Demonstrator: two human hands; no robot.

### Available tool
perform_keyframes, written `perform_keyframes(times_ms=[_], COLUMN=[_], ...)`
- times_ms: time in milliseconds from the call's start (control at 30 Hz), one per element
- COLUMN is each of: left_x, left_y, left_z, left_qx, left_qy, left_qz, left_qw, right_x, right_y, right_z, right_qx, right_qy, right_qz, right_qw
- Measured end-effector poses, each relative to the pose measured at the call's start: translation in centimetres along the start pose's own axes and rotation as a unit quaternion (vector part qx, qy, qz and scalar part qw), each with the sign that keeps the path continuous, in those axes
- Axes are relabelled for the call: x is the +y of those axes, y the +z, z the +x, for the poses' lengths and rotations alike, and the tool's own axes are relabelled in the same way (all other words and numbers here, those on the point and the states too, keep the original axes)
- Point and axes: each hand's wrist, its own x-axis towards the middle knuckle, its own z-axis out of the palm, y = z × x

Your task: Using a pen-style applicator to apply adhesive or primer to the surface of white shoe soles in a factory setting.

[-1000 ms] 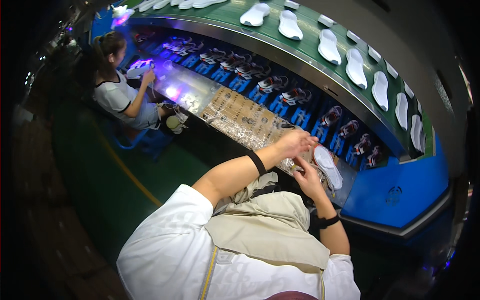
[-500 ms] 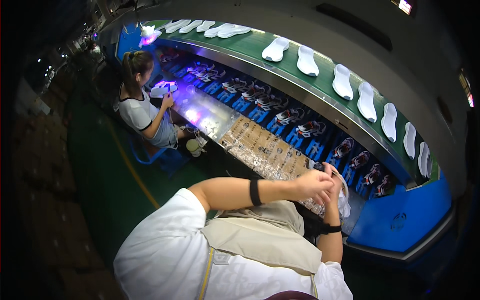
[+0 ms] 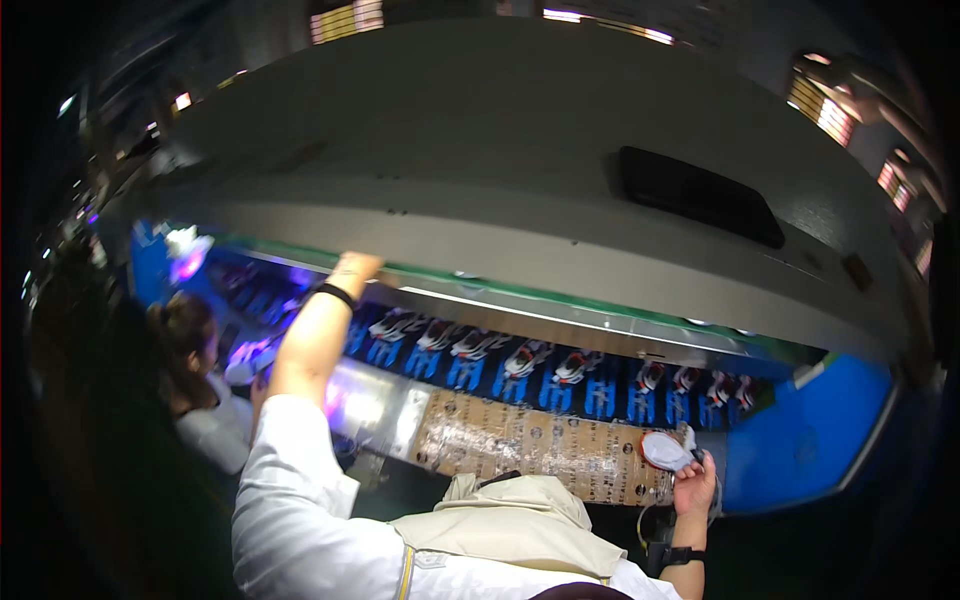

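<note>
My left arm is stretched up and forward, and my left hand (image 3: 358, 265) is at the edge of the green upper belt (image 3: 420, 276), under the grey hood. Its fingers are hidden there, so what they touch does not show. Low at the right, my right hand (image 3: 695, 485) has its fingers curled round a shoe upper (image 3: 662, 450). The pale oval underside with an orange-red rim is turned up, above the right end of the cardboard-covered bench (image 3: 540, 445).
Behind the bench, several shoe uppers (image 3: 525, 362) sit on blue stands (image 3: 515, 388). The grey hood (image 3: 480, 150) overhangs the belt. A blue machine panel (image 3: 800, 440) stands at the right. At the left, a co-worker (image 3: 205, 400) sits under purple light.
My hands, together at the right before, are now apart. The left has reached up to the upper belt; the right holds the shoe upper. The view has tilted up, hiding most white soles.
</note>
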Motion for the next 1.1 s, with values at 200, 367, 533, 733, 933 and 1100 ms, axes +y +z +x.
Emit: perform_keyframes(times_ms=[200, 367, 533, 733, 933, 1100], left_x=[-4.9, -4.6, -2.9, -0.6, 4.5, 17.5], left_y=[2.6, 3.0, 3.3, 4.3, 5.2, 2.0], left_z=[3.3, 2.5, -0.4, -2.6, -11.3, -21.5], left_qx=[-0.001, 0.047, 0.11, 0.16, 0.115, -0.015], left_qy=[-0.037, -0.047, -0.064, -0.03, -0.157, -0.173], left_qz=[-0.017, -0.055, -0.115, -0.175, -0.679, -0.84], left_qw=[0.999, 0.996, 0.985, 0.971, 0.708, 0.514], right_x=[1.7, 1.8, 2.4, 2.8, 4.1, 3.7], right_y=[10.4, 13.1, 14.1, 14.7, 14.4, 15.4], right_z=[-2.8, -2.0, -1.1, -0.7, -0.3, 0.0], right_qx=[-0.068, -0.112, -0.161, -0.204, -0.209, -0.238], right_qy=[0.003, -0.017, 0.004, 0.064, 0.073, 0.041], right_qz=[-0.054, -0.096, -0.084, -0.073, -0.068, -0.09], right_qw=[0.996, 0.989, 0.983, 0.974, 0.973, 0.966])
